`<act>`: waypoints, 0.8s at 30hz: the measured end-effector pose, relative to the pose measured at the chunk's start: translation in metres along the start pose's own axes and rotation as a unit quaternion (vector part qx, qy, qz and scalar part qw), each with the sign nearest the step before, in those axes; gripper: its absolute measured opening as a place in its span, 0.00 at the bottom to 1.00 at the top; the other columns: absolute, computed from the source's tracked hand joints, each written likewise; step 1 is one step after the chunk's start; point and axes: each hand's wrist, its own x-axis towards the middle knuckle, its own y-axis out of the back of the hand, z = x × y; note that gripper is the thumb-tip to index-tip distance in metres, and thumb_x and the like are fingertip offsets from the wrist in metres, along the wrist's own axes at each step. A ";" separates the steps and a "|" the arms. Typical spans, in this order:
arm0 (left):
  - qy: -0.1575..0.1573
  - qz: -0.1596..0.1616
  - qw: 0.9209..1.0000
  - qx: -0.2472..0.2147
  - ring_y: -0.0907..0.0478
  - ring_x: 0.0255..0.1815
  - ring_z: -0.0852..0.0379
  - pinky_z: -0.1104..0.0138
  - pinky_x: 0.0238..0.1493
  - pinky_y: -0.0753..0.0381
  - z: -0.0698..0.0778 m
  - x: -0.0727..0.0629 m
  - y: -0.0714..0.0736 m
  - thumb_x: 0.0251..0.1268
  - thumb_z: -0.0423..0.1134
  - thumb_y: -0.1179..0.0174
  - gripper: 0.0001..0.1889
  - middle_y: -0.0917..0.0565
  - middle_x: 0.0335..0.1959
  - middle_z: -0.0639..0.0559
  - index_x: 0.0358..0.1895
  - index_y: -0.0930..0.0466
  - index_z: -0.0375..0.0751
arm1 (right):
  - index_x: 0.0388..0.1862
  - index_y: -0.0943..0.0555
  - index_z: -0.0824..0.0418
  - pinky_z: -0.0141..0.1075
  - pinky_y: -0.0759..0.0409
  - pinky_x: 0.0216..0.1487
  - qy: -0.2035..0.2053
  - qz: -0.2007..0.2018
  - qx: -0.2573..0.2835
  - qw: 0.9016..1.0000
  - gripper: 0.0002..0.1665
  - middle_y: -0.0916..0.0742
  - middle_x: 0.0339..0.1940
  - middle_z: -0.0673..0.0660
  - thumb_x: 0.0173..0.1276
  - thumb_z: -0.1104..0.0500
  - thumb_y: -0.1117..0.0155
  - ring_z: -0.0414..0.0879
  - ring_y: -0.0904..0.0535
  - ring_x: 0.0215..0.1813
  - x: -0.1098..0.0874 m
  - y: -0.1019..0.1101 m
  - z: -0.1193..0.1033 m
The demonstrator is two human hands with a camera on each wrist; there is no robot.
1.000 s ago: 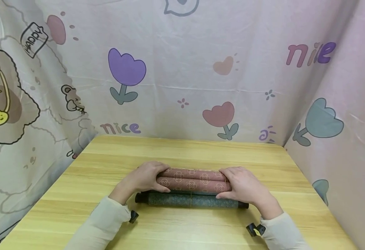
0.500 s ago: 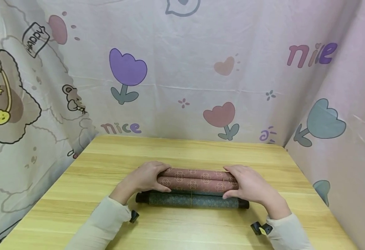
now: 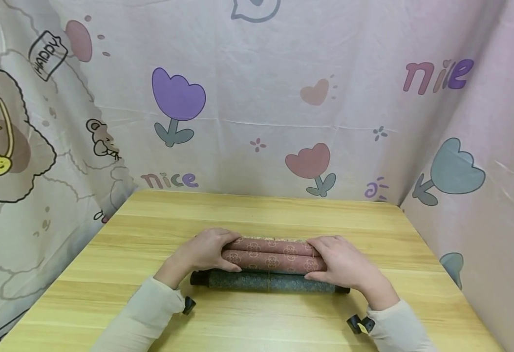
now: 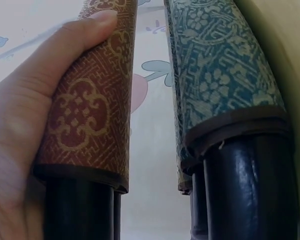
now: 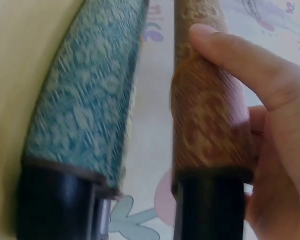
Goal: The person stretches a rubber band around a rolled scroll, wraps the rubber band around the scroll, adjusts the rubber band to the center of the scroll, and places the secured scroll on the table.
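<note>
A red scroll [image 3: 274,259] with gold flower patterns, rolled as two rolls lying together and tied with thin string, is held level above the table. My left hand [image 3: 208,249] grips its left end, thumb along the near side. The other end is held by my right hand [image 3: 345,261]. Below and nearer lies a blue-green scroll [image 3: 239,282] with dark rod ends, tied around its middle. Both wrist views show a gap between the red scroll [image 4: 85,120] and the blue-green scroll [image 5: 85,100]. Most fingers are hidden behind the red scroll.
A wood-grain table [image 3: 257,322] carries the blue-green scroll. Printed curtains [image 3: 248,98] enclose its back and sides. Small black wrist devices hang under both sleeves, one by the right cuff [image 3: 360,324].
My right hand slid rightward along the red scroll, then came back left to about where it was. My left hand has stayed nearly still. The blue-green scroll has not moved.
</note>
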 end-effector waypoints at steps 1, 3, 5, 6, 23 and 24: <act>-0.002 0.000 1.000 0.001 0.19 0.48 0.53 0.57 0.52 0.20 0.000 0.000 0.000 0.46 0.62 0.27 0.39 0.16 0.49 0.51 0.58 0.21 0.40 | 0.62 0.25 0.66 0.52 0.26 0.59 0.007 0.006 -0.002 1.000 0.49 0.16 0.53 0.60 0.52 0.32 0.28 0.56 0.20 0.55 0.001 -0.001 -0.002; -0.007 0.001 1.000 0.001 0.19 0.48 0.53 0.58 0.52 0.20 0.001 0.000 -0.001 0.47 0.63 0.27 0.39 0.16 0.49 0.52 0.58 0.21 0.40 | 0.62 0.24 0.66 0.52 0.26 0.60 0.019 0.019 -0.006 1.000 0.51 0.16 0.53 0.61 0.52 0.30 0.29 0.56 0.20 0.55 0.003 -0.003 -0.005; -0.010 0.002 1.000 0.003 0.19 0.48 0.54 0.58 0.52 0.20 0.001 0.000 -0.002 0.47 0.64 0.28 0.39 0.16 0.49 0.52 0.58 0.21 0.40 | 0.62 0.24 0.66 0.52 0.25 0.60 0.027 0.028 -0.009 0.999 0.52 0.16 0.53 0.61 0.52 0.28 0.30 0.57 0.20 0.55 0.005 -0.005 -0.007; -0.012 0.003 1.000 0.003 0.19 0.48 0.53 0.58 0.52 0.20 0.001 0.001 -0.002 0.47 0.64 0.28 0.39 0.16 0.49 0.52 0.58 0.21 0.40 | 0.62 0.24 0.66 0.51 0.25 0.60 0.027 0.031 -0.010 0.999 0.52 0.16 0.53 0.61 0.51 0.28 0.31 0.57 0.20 0.55 0.006 -0.005 -0.008; 0.021 0.000 1.000 -0.012 0.19 0.49 0.53 0.57 0.52 0.20 0.001 -0.001 0.004 0.47 0.65 0.29 0.40 0.16 0.51 0.50 0.59 0.21 0.40 | 0.65 0.27 0.65 0.55 0.29 0.63 -0.011 0.018 -0.006 1.000 0.53 0.18 0.57 0.62 0.51 0.32 0.27 0.58 0.23 0.59 -0.003 0.005 0.005; 0.018 -0.001 1.000 -0.012 0.19 0.49 0.53 0.57 0.51 0.20 0.001 -0.001 0.004 0.48 0.65 0.29 0.40 0.16 0.50 0.51 0.59 0.21 0.41 | 0.65 0.27 0.65 0.55 0.29 0.62 -0.007 0.021 -0.012 1.000 0.52 0.18 0.57 0.61 0.51 0.32 0.27 0.58 0.23 0.58 -0.002 0.005 0.004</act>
